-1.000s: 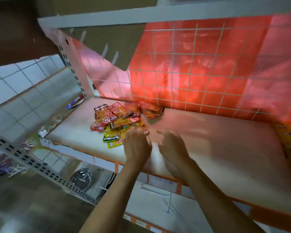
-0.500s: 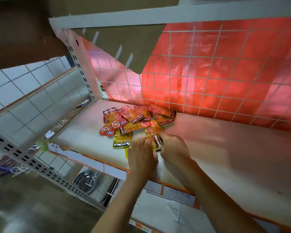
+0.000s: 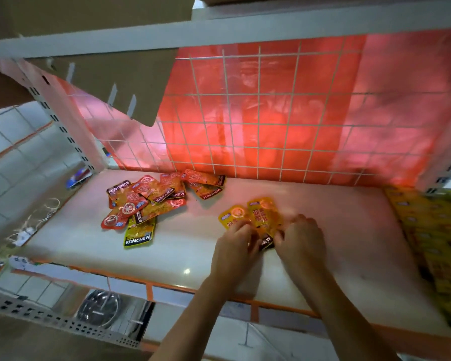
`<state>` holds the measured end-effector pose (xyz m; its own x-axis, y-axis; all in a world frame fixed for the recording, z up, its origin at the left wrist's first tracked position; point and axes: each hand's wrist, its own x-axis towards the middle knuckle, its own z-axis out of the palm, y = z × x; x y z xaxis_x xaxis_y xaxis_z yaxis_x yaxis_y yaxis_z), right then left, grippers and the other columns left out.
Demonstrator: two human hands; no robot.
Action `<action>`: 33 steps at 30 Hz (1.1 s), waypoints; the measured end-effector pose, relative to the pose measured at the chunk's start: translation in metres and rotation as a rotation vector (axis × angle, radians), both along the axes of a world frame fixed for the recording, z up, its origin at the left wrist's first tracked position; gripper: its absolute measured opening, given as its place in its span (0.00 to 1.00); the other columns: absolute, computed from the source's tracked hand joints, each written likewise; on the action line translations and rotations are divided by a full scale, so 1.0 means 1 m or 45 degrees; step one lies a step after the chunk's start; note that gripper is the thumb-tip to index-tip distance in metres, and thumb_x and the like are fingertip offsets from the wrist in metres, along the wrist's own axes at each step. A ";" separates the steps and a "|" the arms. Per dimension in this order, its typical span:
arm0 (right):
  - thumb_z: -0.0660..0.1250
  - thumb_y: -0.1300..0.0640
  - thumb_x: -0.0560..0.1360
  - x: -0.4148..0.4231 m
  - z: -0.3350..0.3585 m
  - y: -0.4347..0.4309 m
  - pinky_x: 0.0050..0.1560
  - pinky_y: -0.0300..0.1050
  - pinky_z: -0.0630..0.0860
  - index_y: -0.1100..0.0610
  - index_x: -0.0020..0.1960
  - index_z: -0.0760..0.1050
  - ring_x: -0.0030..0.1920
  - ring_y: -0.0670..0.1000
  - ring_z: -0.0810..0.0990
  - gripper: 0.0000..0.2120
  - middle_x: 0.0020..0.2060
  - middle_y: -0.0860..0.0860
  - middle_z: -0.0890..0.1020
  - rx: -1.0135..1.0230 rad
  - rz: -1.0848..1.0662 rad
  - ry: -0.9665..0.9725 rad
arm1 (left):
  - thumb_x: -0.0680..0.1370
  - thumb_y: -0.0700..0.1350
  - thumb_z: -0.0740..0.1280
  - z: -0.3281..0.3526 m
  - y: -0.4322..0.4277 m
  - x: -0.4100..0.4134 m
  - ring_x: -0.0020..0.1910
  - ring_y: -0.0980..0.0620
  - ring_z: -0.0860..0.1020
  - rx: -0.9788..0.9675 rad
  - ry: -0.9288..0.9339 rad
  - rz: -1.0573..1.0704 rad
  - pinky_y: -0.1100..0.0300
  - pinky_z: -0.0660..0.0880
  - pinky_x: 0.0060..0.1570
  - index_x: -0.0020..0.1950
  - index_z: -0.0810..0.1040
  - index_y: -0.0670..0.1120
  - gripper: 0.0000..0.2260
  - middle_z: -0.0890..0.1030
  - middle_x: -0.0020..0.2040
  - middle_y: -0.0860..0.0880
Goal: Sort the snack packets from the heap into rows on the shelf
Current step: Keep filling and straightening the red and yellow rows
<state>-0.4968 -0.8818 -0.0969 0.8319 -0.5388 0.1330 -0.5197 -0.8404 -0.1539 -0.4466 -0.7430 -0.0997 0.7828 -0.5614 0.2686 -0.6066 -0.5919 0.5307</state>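
The shelf is a smooth white glossy board (image 3: pixel 71 251) with an orange strip along its near edge, and a small spot of light reflects on it near the front. Behind it stands a white wire grid (image 3: pixel 258 126) of square cells, with a red translucent plastic sheet (image 3: pixel 323 100) behind the wires. A flat brown cardboard flap (image 3: pixel 110 82) hangs down from the upper shelf at the far left, beside a white metal post with slots (image 3: pixel 63 121). On the far left part of the board lies the heap of red and orange shiny foil snack packets (image 3: pixel 151 196), flat and rectangular, which overlap each other in disorder; one yellow packet with a black band (image 3: pixel 138 234) lies at the near edge of this heap. Well apart from the heap, near the middle of the board, two yellow-orange foil packets (image 3: pixel 261 216) lie side by side and partly overlap. The left hand (image 3: pixel 235 247) has its fingers curled over the near end of the left packet, and the right hand (image 3: pixel 301 243) has its fingers curled on the near end of the right one. At the right edge many yellow packets (image 3: pixel 432 243) already lie in close rows. Below the shelf, at the near left, a round metal dish (image 3: pixel 99 308) is visible, and white wall tiles (image 3: pixel 13 162) are at the left.
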 end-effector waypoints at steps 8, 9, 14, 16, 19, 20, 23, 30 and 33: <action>0.60 0.35 0.74 0.014 0.003 -0.009 0.48 0.50 0.71 0.58 0.53 0.74 0.53 0.59 0.76 0.25 0.49 0.57 0.80 0.069 -0.136 -0.143 | 0.73 0.66 0.62 0.000 -0.018 -0.013 0.57 0.43 0.71 0.483 -0.115 0.540 0.52 0.70 0.51 0.67 0.69 0.48 0.30 0.73 0.60 0.44; 0.61 0.35 0.73 0.019 0.003 -0.006 0.49 0.50 0.71 0.58 0.54 0.73 0.53 0.59 0.75 0.26 0.50 0.57 0.79 0.081 -0.123 -0.127 | 0.74 0.66 0.61 -0.001 -0.019 -0.012 0.58 0.43 0.71 0.511 -0.112 0.516 0.52 0.70 0.52 0.67 0.69 0.48 0.29 0.73 0.62 0.44; 0.67 0.41 0.72 0.035 0.009 -0.010 0.54 0.51 0.70 0.60 0.60 0.66 0.59 0.60 0.74 0.27 0.57 0.58 0.77 0.314 -0.156 -0.043 | 0.76 0.57 0.65 -0.009 -0.026 0.003 0.64 0.42 0.69 0.384 -0.051 0.202 0.53 0.66 0.62 0.67 0.72 0.45 0.24 0.71 0.68 0.43; 0.66 0.47 0.74 0.032 0.012 -0.023 0.55 0.50 0.71 0.61 0.61 0.66 0.60 0.60 0.74 0.23 0.58 0.58 0.76 0.465 -0.151 -0.064 | 0.75 0.55 0.68 -0.007 -0.033 0.005 0.63 0.43 0.71 0.294 -0.019 0.097 0.55 0.67 0.59 0.66 0.73 0.46 0.23 0.72 0.67 0.46; 0.65 0.53 0.76 0.016 0.017 -0.048 0.55 0.49 0.71 0.60 0.60 0.69 0.60 0.60 0.74 0.17 0.58 0.58 0.75 0.650 -0.159 -0.158 | 0.72 0.53 0.71 -0.003 -0.053 0.000 0.59 0.43 0.75 0.200 -0.079 -0.071 0.57 0.71 0.55 0.65 0.77 0.47 0.23 0.77 0.63 0.47; 0.65 0.53 0.76 0.009 0.018 -0.056 0.54 0.50 0.70 0.60 0.60 0.68 0.59 0.61 0.74 0.16 0.57 0.59 0.75 0.693 -0.181 -0.208 | 0.73 0.54 0.70 -0.003 -0.061 -0.002 0.59 0.42 0.76 0.209 -0.145 -0.122 0.56 0.71 0.57 0.65 0.77 0.47 0.22 0.78 0.62 0.48; 0.65 0.52 0.77 -0.014 0.024 -0.082 0.49 0.51 0.70 0.60 0.58 0.67 0.57 0.63 0.76 0.16 0.54 0.60 0.78 0.761 -0.259 -0.306 | 0.79 0.56 0.63 0.000 -0.089 -0.010 0.63 0.45 0.73 0.276 -0.184 -0.201 0.54 0.69 0.62 0.67 0.74 0.52 0.18 0.73 0.69 0.52; 0.66 0.55 0.75 -0.065 0.046 -0.144 0.47 0.51 0.71 0.61 0.63 0.69 0.53 0.63 0.78 0.19 0.51 0.62 0.80 0.669 -0.398 -0.570 | 0.78 0.47 0.66 0.008 -0.160 -0.031 0.67 0.47 0.71 0.150 -0.070 -0.490 0.58 0.68 0.62 0.68 0.73 0.47 0.19 0.70 0.71 0.48; 0.65 0.58 0.74 -0.082 0.052 -0.171 0.42 0.47 0.64 0.63 0.56 0.73 0.53 0.63 0.77 0.13 0.50 0.63 0.80 0.697 -0.490 -0.636 | 0.76 0.48 0.69 0.005 -0.186 -0.036 0.61 0.45 0.75 0.121 -0.076 -0.502 0.56 0.71 0.55 0.60 0.77 0.44 0.15 0.75 0.65 0.46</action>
